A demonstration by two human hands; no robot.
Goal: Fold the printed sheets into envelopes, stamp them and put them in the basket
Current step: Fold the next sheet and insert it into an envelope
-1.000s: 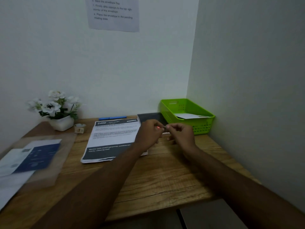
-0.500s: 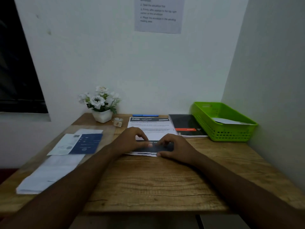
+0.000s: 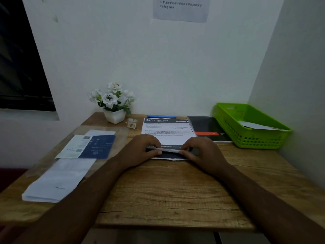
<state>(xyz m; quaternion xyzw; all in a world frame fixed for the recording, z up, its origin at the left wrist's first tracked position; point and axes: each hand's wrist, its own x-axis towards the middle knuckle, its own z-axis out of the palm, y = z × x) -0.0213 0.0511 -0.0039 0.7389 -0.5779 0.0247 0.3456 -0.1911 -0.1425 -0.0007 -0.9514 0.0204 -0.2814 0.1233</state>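
Observation:
A printed sheet [image 3: 166, 127] with a dark header reading 2400 lies flat at the middle back of the wooden desk [image 3: 167, 191]. My left hand [image 3: 140, 150] and my right hand [image 3: 202, 152] sit side by side at the sheet's near edge. The fingers and thumbs of both pinch that edge, which is curled up a little so a pale strip of its back shows between them. The green basket [image 3: 255, 140] stands at the back right against the wall, with one white envelope [image 3: 258, 125] inside.
A black notebook [image 3: 205, 127] lies between sheet and basket. A blue pen [image 3: 161, 116] is behind the sheet. A flower pot [image 3: 114, 106] and a small box [image 3: 131, 123] stand back left. Blue leaflet [image 3: 98, 147] and white papers [image 3: 58, 180] lie at the left.
My hands came down from mid-air near the basket to the sheet's near edge, and now that edge is lifted slightly. The view has swung left.

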